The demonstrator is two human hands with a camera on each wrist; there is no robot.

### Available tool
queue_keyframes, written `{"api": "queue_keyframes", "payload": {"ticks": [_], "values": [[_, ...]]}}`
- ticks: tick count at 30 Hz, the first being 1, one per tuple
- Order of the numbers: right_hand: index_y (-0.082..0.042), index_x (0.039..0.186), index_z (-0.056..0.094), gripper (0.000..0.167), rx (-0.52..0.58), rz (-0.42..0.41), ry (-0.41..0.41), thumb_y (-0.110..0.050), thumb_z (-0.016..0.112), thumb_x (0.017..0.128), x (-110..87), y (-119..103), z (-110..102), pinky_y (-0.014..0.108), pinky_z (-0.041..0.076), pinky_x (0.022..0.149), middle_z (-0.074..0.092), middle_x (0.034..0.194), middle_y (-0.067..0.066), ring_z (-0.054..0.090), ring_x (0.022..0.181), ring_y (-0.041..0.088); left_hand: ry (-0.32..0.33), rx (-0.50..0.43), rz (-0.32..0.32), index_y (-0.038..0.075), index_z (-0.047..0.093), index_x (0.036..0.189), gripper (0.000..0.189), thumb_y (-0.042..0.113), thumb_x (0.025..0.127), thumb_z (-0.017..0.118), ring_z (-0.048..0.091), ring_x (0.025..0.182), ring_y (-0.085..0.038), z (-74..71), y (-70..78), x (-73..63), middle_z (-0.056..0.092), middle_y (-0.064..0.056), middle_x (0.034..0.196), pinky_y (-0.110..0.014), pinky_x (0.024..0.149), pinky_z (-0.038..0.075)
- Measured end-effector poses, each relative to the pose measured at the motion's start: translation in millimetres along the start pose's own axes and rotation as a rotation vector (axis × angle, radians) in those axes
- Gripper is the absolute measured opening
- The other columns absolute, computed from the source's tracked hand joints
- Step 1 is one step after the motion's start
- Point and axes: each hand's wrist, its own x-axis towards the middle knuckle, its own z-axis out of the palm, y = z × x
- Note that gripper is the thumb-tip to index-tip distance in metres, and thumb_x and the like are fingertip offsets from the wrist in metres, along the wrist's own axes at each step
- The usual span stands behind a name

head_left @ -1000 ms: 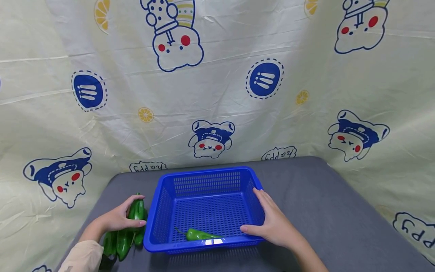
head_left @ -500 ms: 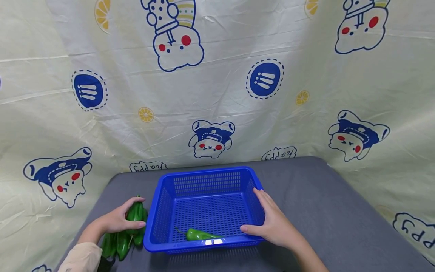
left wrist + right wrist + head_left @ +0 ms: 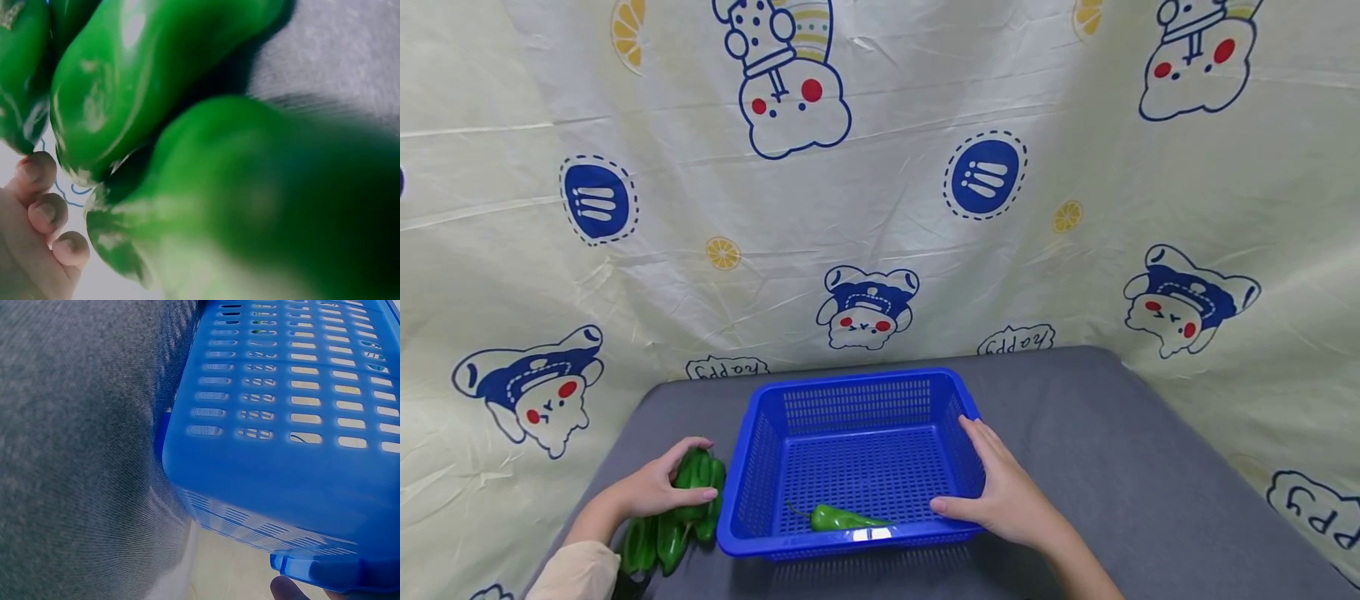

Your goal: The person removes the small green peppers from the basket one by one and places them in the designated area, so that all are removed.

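A blue plastic basket (image 3: 850, 377) stands on the grey table, with one green pepper (image 3: 842, 518) lying inside along its front wall. My right hand (image 3: 1007, 496) grips the basket's right side, thumb over the rim near the front corner. In the right wrist view, the basket's slotted wall (image 3: 250, 462) fills much of the picture, and a fingertip shows below. Left of the basket, several green peppers (image 3: 672, 537) lie in a pile. My left hand (image 3: 658, 487) reaches over them, thumb and fingers around a green pepper (image 3: 206, 187); its palm side is hidden.
The grey-covered table (image 3: 1075, 450) extends to the right of and behind the basket. A pale printed curtain (image 3: 880, 208) hangs behind and along both sides. The pepper pile sits close against the basket's left wall.
My left hand has shifted slightly left and down over the pile, and the pepper under its fingers has turned and dropped lower. The right hand and the basket have stayed put.
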Motion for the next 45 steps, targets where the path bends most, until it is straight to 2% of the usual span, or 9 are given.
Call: {"api": "queue_keyframes", "payload": {"ticks": [2, 5, 8, 17, 23, 27, 34, 39, 45], "values": [[-0.018, 0.16, 0.015, 0.118, 0.003, 0.003, -0.001, -0.065, 0.078, 0.071, -0.5, -0.3, 0.1, 0.076, 0.022, 0.108, 0.009, 0.166, 0.018, 0.011, 0.152, 0.044, 0.017, 0.01, 0.005, 0.008, 0.035, 0.145, 0.073, 0.038, 0.089, 0.072, 0.047, 0.123, -0.055, -0.3, -1.5, -1.1, 0.046, -0.035, 0.137, -0.064, 0.094, 0.045], [-0.018, 0.16, 0.015, 0.118, 0.001, 0.001, 0.003, -0.065, 0.078, 0.071, -0.8, -0.5, 0.1, 0.076, 0.022, 0.108, 0.009, 0.166, 0.018, 0.011, 0.152, 0.044, 0.034, 0.016, -0.005, 0.009, 0.036, 0.143, 0.072, 0.038, 0.089, 0.072, 0.056, 0.09, -0.035, -1.6, -3.5, -1.6, 0.052, -0.02, 0.095, -0.055, 0.089, 0.047], [-0.018, 0.16, 0.015, 0.118, 0.001, -0.002, 0.005, -0.065, 0.078, 0.071, -0.6, -0.2, 0.1, 0.076, 0.022, 0.108, 0.009, 0.166, 0.018, 0.011, 0.152, 0.044, 0.032, 0.011, -0.02, 0.01, 0.035, 0.143, 0.071, 0.036, 0.089, 0.073, 0.034, 0.067, -0.015, -2.5, -3.4, -1.7, 0.029, -0.001, 0.075, -0.04, 0.078, 0.042], [-0.018, 0.16, 0.015, 0.119, 0.0, 0.001, 0.001, -0.065, 0.078, 0.071, -0.4, 0.3, 0.2, 0.076, 0.022, 0.108, 0.009, 0.166, 0.018, 0.011, 0.152, 0.044, 0.111, -0.039, 0.032, 0.009, 0.036, 0.14, 0.07, 0.031, 0.087, 0.076, 0.029, 0.063, -0.011, -6.8, 4.0, -2.9, 0.026, 0.0, 0.074, -0.027, 0.059, 0.031], [-0.019, 0.16, 0.014, 0.119, 0.001, 0.001, 0.001, -0.066, 0.078, 0.071, 0.0, 0.5, 0.6, 0.076, 0.022, 0.108, 0.009, 0.166, 0.018, 0.011, 0.152, 0.044, 0.221, -0.071, 0.161, 0.01, 0.037, 0.135, 0.065, 0.023, 0.085, 0.078, 0.034, 0.063, -0.007, -11.5, 16.8, -3.0, 0.032, 0.0, 0.074, -0.027, 0.058, 0.034], [-0.018, 0.16, 0.015, 0.119, 0.003, -0.002, 0.004, -0.065, 0.078, 0.071, 0.3, 1.1, 0.8, 0.076, 0.022, 0.108, 0.009, 0.166, 0.018, 0.011, 0.152, 0.043, 0.235, -0.099, 0.25, 0.01, 0.038, 0.134, 0.062, 0.017, 0.086, 0.077, 0.038, 0.062, -0.007, -12.6, 29.3, -0.4, 0.039, -0.003, 0.075, -0.028, 0.057, 0.036], [-0.018, 0.16, 0.015, 0.119, 0.004, 0.001, 0.002, -0.065, 0.078, 0.071, 0.3, 0.7, 0.7, 0.075, 0.022, 0.109, 0.009, 0.166, 0.018, 0.011, 0.152, 0.043, 0.264, -0.108, 0.327, 0.012, 0.044, 0.132, 0.057, 0.013, 0.086, 0.077, 0.044, 0.064, -0.01, -11.7, 56.6, 5.0, 0.046, -0.008, 0.081, -0.026, 0.057, 0.04], [-0.018, 0.16, 0.014, 0.119, 0.008, 0.005, -0.001, -0.065, 0.078, 0.071, 0.2, -0.6, -0.1, 0.076, 0.022, 0.108, 0.009, 0.166, 0.018, 0.011, 0.152, 0.044, 0.241, -0.116, 0.354, 0.014, 0.046, 0.133, 0.058, 0.015, 0.085, 0.078, 0.055, 0.077, -0.014, -9.5, 82.4, 7.3, 0.056, -0.011, 0.093, -0.025, 0.068, 0.049], [-0.018, 0.16, 0.014, 0.119, 0.005, 0.01, -0.001, -0.065, 0.078, 0.071, 0.9, -1.3, -0.5, 0.076, 0.022, 0.108, 0.009, 0.166, 0.017, 0.011, 0.152, 0.044, 0.152, -0.114, 0.43, 0.019, 0.046, 0.136, 0.061, 0.017, 0.085, 0.079, 0.063, 0.095, -0.013, -4.9, 111.6, 12.1, 0.061, -0.009, 0.107, -0.032, 0.087, 0.055]]}}
